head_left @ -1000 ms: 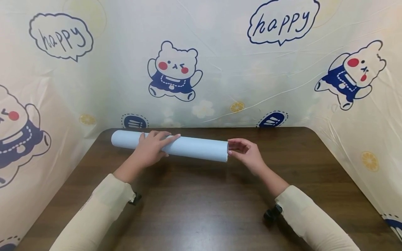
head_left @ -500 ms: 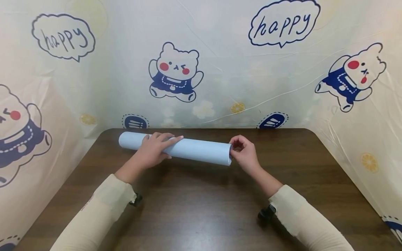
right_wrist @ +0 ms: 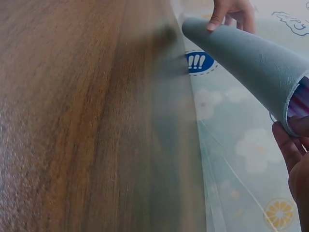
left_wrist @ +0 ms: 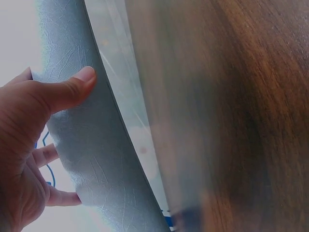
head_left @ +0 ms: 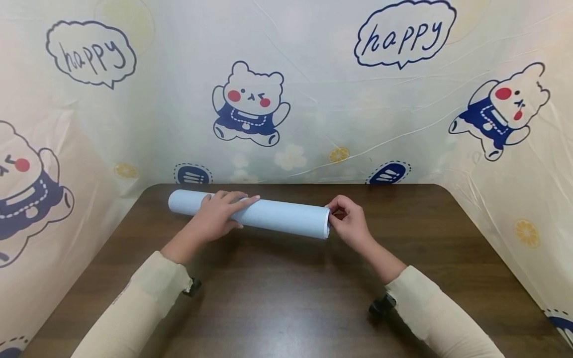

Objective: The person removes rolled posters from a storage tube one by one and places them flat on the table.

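A light blue rolled-up mat (head_left: 282,217) extends from left to right across the back of the table. Its outside is finely creased; purple and pink show inside its end (right_wrist: 300,99) in the right wrist view. My left hand (head_left: 217,216) holds the roll left of its middle, thumb on the near side and fingers spread over the top and far side. At the right end, my right hand (head_left: 350,219) pinches the rim between thumb and fingers. In the left wrist view the left thumb (left_wrist: 72,92) lies against the roll (left_wrist: 91,140).
The dark brown wooden table (head_left: 277,298) has rounded back corners. A patterned curtain (head_left: 313,99) with bears and "happy" bubbles encloses the back and sides. A black wrist device (head_left: 382,306) sits by the right sleeve, another (head_left: 193,287) by the left.
The rolled mat has shifted a little to the right. My right fingers, held apart at its end a second ago, have come together on the rim. The left hand keeps its hold.
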Action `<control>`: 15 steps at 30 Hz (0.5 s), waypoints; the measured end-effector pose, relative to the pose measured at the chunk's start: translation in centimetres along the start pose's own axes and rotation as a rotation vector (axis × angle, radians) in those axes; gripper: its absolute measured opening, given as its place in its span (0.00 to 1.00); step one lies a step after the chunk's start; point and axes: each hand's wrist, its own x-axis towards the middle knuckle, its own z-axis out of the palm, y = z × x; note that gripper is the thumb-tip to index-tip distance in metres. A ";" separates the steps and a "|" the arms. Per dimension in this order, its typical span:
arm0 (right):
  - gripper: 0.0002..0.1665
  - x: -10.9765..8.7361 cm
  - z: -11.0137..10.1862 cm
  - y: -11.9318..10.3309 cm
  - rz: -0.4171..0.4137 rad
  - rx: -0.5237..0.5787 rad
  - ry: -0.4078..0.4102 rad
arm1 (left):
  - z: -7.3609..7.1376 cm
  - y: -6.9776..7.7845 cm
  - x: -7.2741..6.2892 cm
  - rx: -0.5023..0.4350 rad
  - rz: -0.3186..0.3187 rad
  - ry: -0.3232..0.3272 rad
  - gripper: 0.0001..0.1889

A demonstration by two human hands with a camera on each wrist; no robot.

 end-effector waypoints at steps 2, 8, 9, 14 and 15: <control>0.10 0.0 0.0 0.7 -0.011 0.007 -0.002 | 0.0 0.0 0.0 -0.002 0.001 -0.002 0.46; 0.12 0.1 -0.3 3.1 0.003 0.021 -0.032 | -0.1 -0.1 -0.2 -0.004 -0.005 -0.004 0.47; 0.13 0.1 -0.4 3.2 0.006 0.020 -0.042 | -0.1 -0.1 -0.2 -0.006 -0.008 -0.005 0.47; 0.16 0.1 -1.0 3.4 0.042 0.061 -0.102 | -0.2 -0.3 -0.4 -0.010 -0.020 -0.009 0.47; 0.16 0.1 -1.1 3.5 0.056 0.076 -0.116 | -0.2 -0.3 -0.5 -0.008 -0.023 -0.010 0.47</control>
